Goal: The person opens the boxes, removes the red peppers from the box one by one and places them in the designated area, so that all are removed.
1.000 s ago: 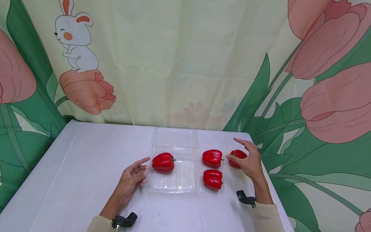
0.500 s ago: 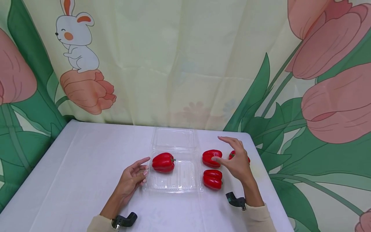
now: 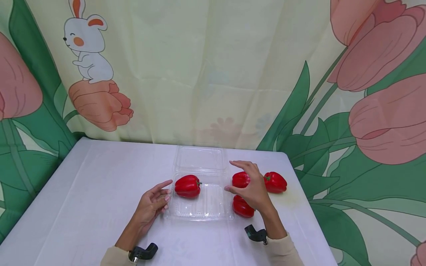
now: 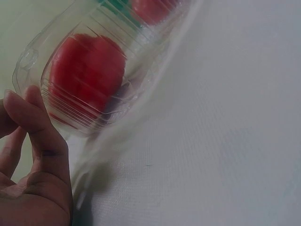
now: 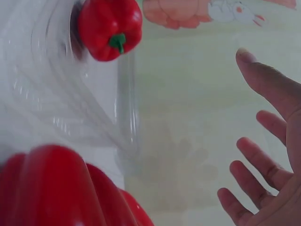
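A clear plastic clamshell box (image 3: 213,201) lies with its lid (image 3: 199,159) folded back. In its left half sits a red bell pepper (image 3: 187,186), stem to the right. My left hand (image 3: 149,207) pinches the box's left rim between thumb and fingers; the left wrist view shows its fingertips at the rim corner. My right hand (image 3: 254,190), thumb and fingers spread and holding nothing, is over two bell peppers right of the box, partly hiding the back one (image 3: 239,179) and the front one (image 3: 242,207). In the right wrist view a large pepper (image 5: 61,188) appears below the box.
Another bell pepper (image 3: 275,182) lies farther right, near the edge of the white-covered table (image 3: 100,184). Behind the table hangs a curtain (image 3: 186,74) printed with tulips and a rabbit. A black wrist camera (image 3: 143,252) is strapped to each wrist.
My right hand has moved left, from over the far-right pepper to over the two peppers beside the box, uncovering the far-right one. The left hand and the box stay put.
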The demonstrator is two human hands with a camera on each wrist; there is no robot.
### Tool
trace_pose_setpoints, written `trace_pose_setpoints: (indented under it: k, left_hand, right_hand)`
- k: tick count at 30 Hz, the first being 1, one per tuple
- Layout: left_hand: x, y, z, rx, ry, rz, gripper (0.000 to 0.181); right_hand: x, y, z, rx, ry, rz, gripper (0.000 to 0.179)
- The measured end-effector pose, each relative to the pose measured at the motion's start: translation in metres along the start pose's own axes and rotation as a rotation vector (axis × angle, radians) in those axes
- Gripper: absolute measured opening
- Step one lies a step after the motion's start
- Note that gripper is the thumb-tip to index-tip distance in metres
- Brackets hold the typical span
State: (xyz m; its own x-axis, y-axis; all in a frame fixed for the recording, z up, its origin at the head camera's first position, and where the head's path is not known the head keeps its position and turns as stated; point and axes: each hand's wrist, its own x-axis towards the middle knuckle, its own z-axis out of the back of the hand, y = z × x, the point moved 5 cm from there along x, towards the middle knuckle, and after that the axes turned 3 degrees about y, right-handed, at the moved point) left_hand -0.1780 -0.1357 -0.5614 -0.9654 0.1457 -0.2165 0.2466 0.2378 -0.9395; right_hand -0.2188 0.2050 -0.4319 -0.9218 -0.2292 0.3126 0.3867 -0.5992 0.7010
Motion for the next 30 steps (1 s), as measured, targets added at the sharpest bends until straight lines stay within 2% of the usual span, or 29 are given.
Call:
trace_pose_setpoints:
  k: [7, 19, 30]
  left_hand:
    - [0.000, 0.000, 0.000, 0.007, 0.000, -0.010, 0.061]
    - [0.000, 0.000, 0.001, 0.014, -0.004, -0.013, 0.060]
    - [-0.001, 0.000, 0.000, 0.006, -0.001, -0.008, 0.060]
  right_hand:
    - [0.002, 0.009, -0.025, 0.039, 0.058, 0.035, 0.085]
    - [0.005, 0.023, -0.066, 0.111, 0.119, 0.034, 0.085]
    - [0.010, 0.031, -0.092, 0.075, 0.155, 0.019, 0.085]
